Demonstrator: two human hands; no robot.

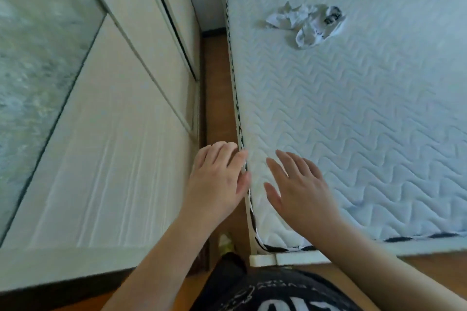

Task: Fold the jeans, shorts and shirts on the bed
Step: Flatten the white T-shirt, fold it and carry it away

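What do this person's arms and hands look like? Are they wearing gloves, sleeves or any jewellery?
Both hands, the left hand and the right hand, are bare: no gloves, and no rings or watch that I can see. The forearms are bare too, with no sleeves reaching into view. Below them shows a dark top with pale printed lettering, too cut off to read.
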